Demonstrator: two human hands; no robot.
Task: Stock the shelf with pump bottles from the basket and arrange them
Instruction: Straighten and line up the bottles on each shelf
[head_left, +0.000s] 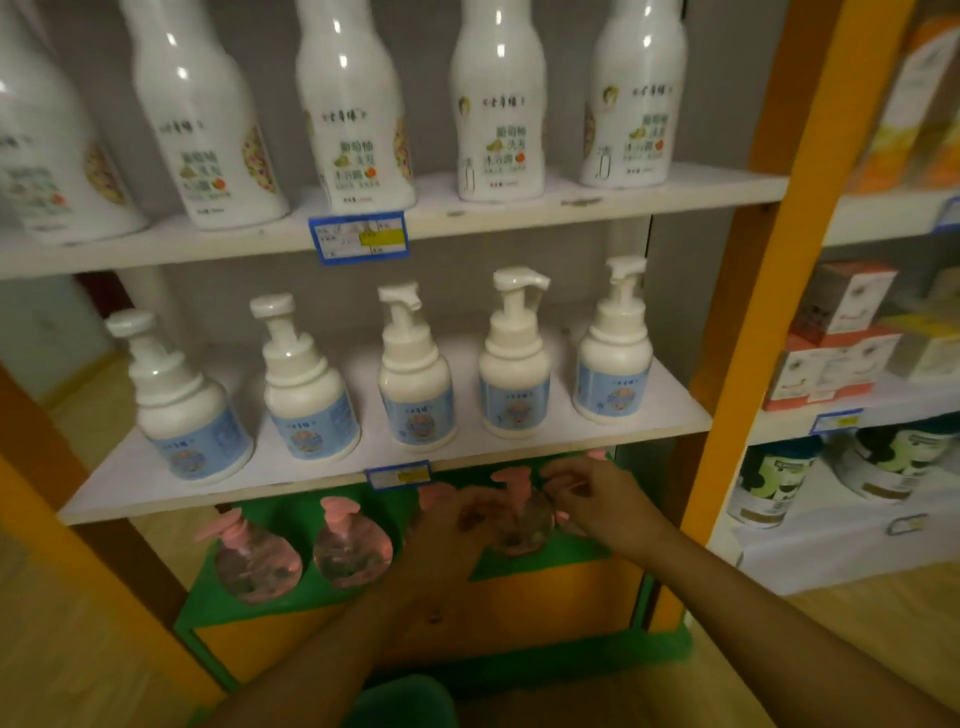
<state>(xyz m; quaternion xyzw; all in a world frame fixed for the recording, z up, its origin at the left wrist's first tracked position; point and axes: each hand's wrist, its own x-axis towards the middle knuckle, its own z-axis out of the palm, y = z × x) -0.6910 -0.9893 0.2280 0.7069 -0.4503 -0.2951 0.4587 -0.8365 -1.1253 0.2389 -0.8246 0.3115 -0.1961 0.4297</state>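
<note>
left hand (449, 525) grips a half-hidden clear pink-pump bottle (434, 499) | right hand (597, 501) fingers curl beside round clear pink-pump bottle (519, 519), grip unclear in blur

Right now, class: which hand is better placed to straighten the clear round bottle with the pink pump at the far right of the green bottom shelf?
The right hand: it is beside that clear pink-pump bottle, while the left hand sits further left, by the neighbouring bottle.

A shop: price tags (358, 238) on shelves (519, 213) of stocked bottles (498, 104)
</note>
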